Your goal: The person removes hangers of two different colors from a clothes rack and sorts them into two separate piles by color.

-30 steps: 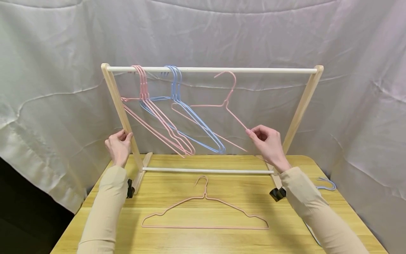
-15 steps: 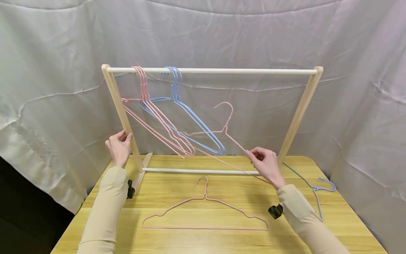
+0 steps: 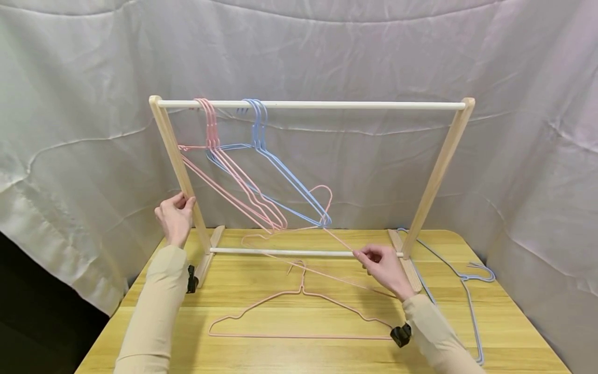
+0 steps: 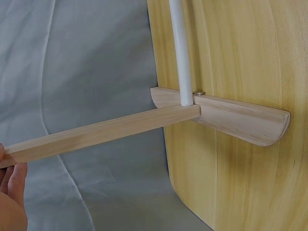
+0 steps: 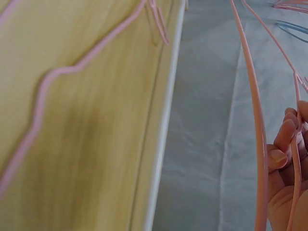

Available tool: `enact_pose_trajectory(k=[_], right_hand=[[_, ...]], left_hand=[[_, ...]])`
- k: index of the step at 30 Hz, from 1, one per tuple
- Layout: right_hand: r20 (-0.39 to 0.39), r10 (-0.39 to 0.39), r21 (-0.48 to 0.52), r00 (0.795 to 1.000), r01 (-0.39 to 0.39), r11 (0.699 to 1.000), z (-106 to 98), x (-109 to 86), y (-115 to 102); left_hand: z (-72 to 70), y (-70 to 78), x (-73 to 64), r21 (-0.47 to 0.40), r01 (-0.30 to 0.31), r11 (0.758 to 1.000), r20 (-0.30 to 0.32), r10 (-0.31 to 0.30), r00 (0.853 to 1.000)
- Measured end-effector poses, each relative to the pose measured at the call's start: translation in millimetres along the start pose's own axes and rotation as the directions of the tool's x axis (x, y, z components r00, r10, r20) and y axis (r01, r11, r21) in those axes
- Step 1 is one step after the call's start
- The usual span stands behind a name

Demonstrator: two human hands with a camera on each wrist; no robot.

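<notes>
My right hand (image 3: 384,269) pinches one shoulder of a pink wire hanger (image 3: 338,239), which is tilted in the air in front of the rack's lower bar; its hook passes behind the blue hangers in the head view. In the right wrist view the fingers (image 5: 284,137) curl round the pink wire. My left hand (image 3: 175,215) grips the left wooden post (image 3: 179,166) of the rack between thumb and fingers. Several pink hangers (image 3: 212,124) and several blue hangers (image 3: 259,124) hang from the white top rail (image 3: 355,105). Another pink hanger (image 3: 299,336) lies flat on the table.
Blue hangers (image 3: 472,306) lie on the table's right side, partly behind my right sleeve. The rack's right post (image 3: 434,176) and white lower bar (image 3: 280,252) stand across the wooden table (image 3: 261,358). A grey curtain (image 3: 374,52) closes off the back and sides.
My right hand has moved down and slightly left with the pink hanger, from just below the top rail to near the lower bar. My left hand stays on the post.
</notes>
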State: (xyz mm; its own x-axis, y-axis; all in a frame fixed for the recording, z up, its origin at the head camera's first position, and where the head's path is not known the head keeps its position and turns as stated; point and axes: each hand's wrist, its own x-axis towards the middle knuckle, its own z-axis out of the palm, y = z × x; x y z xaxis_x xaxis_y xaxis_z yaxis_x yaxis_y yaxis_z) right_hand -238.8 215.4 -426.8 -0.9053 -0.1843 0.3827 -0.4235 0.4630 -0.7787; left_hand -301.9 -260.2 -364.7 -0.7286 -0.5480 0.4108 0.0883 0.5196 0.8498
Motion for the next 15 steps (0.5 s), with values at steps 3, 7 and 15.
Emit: enact_pose_trajectory(k=[3,7,15], right_hand=[[0.028,0.009,0.015,1.0,-0.01,1.0,5.2,-5.7,4.0],[0.079,0.054,0.024,0.995,-0.056,0.998,10.8,-12.4,8.6],[0.177,0.097,0.011,0.979,-0.101,0.995,20.4,-24.0,15.5]], left_hand=[[0.1,-0.2,0.0,-0.002,0.002,1.0,0.001,-0.002,1.0],[-0.3,0.1,0.0,-0.003,-0.002,1.0,-0.004,0.002,1.0],[-1.0,1.0,0.7,0.007,-0.004,1.0,-0.01,0.004,1.0]])
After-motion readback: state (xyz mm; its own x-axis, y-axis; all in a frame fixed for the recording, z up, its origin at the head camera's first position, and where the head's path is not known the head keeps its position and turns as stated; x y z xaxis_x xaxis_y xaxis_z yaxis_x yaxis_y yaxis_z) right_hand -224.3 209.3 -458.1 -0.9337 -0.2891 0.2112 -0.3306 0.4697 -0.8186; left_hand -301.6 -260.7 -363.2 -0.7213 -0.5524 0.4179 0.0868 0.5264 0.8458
